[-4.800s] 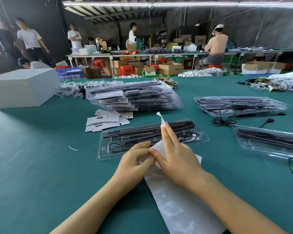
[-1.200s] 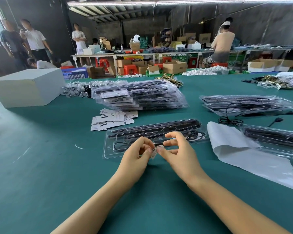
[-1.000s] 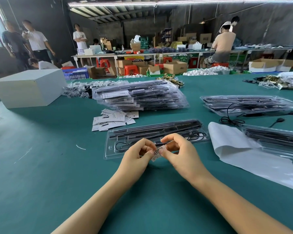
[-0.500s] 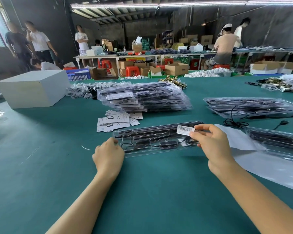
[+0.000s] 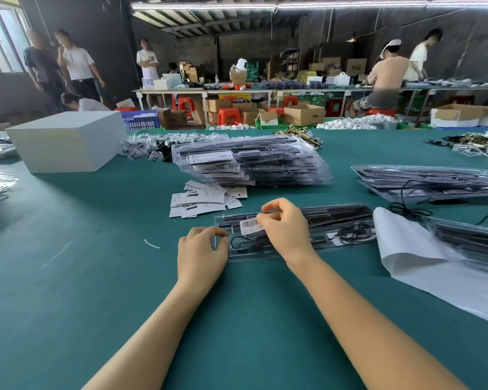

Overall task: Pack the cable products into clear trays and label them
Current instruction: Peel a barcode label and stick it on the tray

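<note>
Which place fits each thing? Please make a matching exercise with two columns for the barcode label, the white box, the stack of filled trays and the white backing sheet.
Things:
1. barcode label
2. white box
3. stack of filled trays
4. white backing sheet

Places:
A. far left on the table
B. right of the near tray
C. pinched in the right hand
D. behind the loose paper cards

Pairs: 1-C, 2-A, 3-D, 4-B

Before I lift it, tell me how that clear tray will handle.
The clear tray looks thin-walled, so it probably flexes when lifted by one end. It holds only slim cables, so it is likely light. Its glossy plastic may slide easily on the green table.
</note>
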The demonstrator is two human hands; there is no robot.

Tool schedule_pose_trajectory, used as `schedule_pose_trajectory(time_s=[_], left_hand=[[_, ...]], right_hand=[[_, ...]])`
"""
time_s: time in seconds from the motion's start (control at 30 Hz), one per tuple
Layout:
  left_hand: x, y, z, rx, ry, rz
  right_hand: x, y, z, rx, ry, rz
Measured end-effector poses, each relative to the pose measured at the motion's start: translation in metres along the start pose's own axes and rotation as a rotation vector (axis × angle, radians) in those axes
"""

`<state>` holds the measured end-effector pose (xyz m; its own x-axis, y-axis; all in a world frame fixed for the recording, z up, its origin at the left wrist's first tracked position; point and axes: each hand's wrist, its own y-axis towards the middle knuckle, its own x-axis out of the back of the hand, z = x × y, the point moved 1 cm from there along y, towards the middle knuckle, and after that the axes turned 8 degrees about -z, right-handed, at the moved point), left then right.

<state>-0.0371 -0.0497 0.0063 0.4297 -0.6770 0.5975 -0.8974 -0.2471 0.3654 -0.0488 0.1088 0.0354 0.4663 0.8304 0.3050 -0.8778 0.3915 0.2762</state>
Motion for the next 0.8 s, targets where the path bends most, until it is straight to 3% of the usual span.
schedule_pose_trajectory(time_s=[0.3,0.47,0.6,0.73,0.8], left_hand=[[-0.001,0.002,-0.006,-0.044,-0.267,0.028],[-0.002,0.001,-0.006,-0.083,-0.268,0.065],[-0.006,0.001,-0.008,-0.125,-0.209,0.075],[-0.011,0.002,-0.006,-0.192,-0.103,0.010],[-0.014,0.003,-0.006,-0.202,-0.079,-0.016]], right_hand=[[-0.001,-0.004,-0.016,0.047,0.125,0.099],[0.002,-0.009,-0.015,0.080,0.118,0.102],[0.002,-0.009,-0.019,0.160,-0.025,0.112],[-0.001,-0.009,-0.022,0.401,-0.336,0.009],[0.000,-0.007,-0.022,0.393,-0.348,-0.009]])
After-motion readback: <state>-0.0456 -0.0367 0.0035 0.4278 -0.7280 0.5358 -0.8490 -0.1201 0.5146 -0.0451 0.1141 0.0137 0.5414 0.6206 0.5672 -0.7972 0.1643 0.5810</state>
